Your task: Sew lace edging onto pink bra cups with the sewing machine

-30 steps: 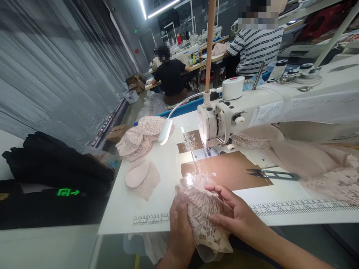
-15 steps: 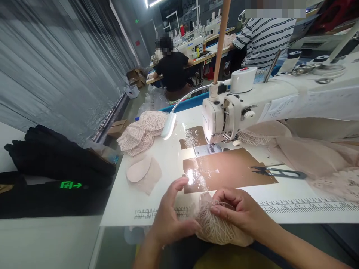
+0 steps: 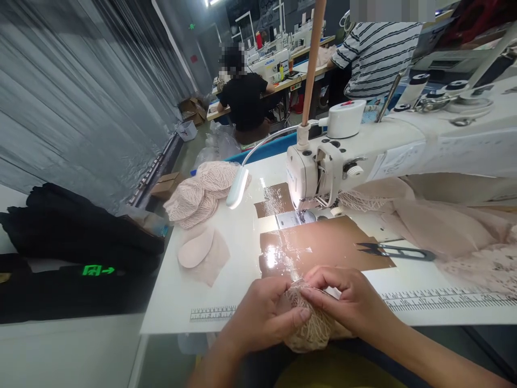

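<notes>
Both hands hold a bunched beige lace piece (image 3: 313, 330) at the near edge of the white sewing table (image 3: 242, 237). My left hand (image 3: 262, 315) is closed around its left side, thumb pressed across the lace. My right hand (image 3: 347, 299) is closed over its top and right side. The white sewing machine head (image 3: 319, 172) stands just beyond, its needle over a brown patch (image 3: 319, 242) on the table. Most of the lace is hidden under my fingers.
Thread snips (image 3: 393, 250) lie right of the brown patch. A pile of lace cups (image 3: 204, 191) and a flat oval pad (image 3: 196, 253) sit at the left. Beige fabric (image 3: 456, 226) lies at the right, black cloth (image 3: 76, 226) on the left bench. Two people sit at far machines.
My left hand, lifted with fingers apart half a second ago, has come down and closed on the lace. The lace went from spread out and upright to a tight bunch.
</notes>
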Tool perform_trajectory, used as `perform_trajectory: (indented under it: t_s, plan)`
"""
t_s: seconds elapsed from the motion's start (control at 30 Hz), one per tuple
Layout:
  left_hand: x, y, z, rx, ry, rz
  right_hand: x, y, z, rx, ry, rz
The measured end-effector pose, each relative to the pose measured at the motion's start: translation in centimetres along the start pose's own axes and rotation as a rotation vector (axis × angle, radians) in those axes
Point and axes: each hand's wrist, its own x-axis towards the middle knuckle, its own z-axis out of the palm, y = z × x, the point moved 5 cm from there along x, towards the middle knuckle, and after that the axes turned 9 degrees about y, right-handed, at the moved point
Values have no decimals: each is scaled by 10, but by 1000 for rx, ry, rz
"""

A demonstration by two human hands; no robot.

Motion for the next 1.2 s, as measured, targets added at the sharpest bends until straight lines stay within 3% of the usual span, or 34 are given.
perform_trajectory:
  t_s: [0.3, 0.43, 0.77, 0.97, 1.2]
  plan:
    - [15, 11, 1, 65, 34, 58, 8, 12, -5, -48, 5, 114]
    - [22, 13, 0, 65, 12, 85, 15, 14, -7, -39, -90, 145]
    - [29, -5, 13, -379, 6, -122, 19, 7, -16, 25, -121, 199]
    - [33, -5, 15, -441, 31, -134, 26, 11, -16, 164, -235, 272]
    - [36, 4, 11, -454, -5, -65, 27, 15, -21, 183, -215, 286]
